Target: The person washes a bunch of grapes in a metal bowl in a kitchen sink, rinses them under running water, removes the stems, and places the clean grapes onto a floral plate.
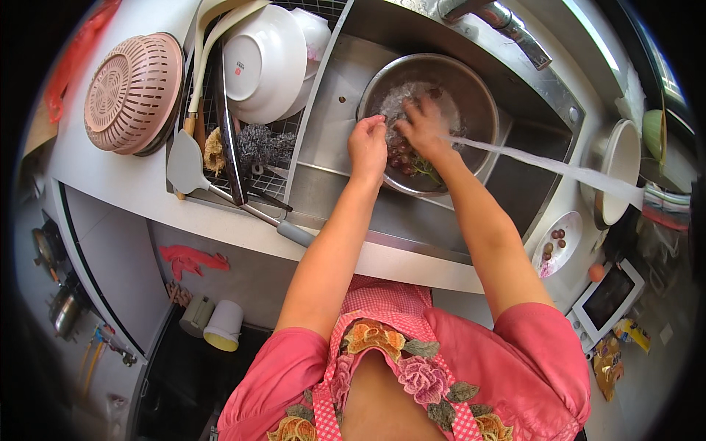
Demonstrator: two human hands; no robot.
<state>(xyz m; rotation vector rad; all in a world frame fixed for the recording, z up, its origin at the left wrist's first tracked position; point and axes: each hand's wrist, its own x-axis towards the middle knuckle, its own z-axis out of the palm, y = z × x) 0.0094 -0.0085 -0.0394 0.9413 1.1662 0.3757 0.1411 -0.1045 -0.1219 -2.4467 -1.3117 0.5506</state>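
A round stainless steel basin (488,110) stands in the metal sink (345,82), holding bubbling water and dark red grapes (405,157) with green stems (426,170). My right hand (423,125) is inside the basin over the grapes, fingers apart and blurred by motion. At the basin's left rim is my left hand (368,146), its fingers curled together; whether anything is between them is hidden. A pale stream, apparently water (551,162), slants from a striped, spout-like thing (667,206) on the right towards the basin, passing by my right wrist.
Left of the sink, a wire rack (270,175) holds white bowls (265,66), a grey spatula (187,162) and scrubbers. A pink colander (132,93) rests upside down on the counter. A chrome faucet (518,36) overhangs the sink. On the right are a plate (568,248) with several grapes and a white pot (620,171).
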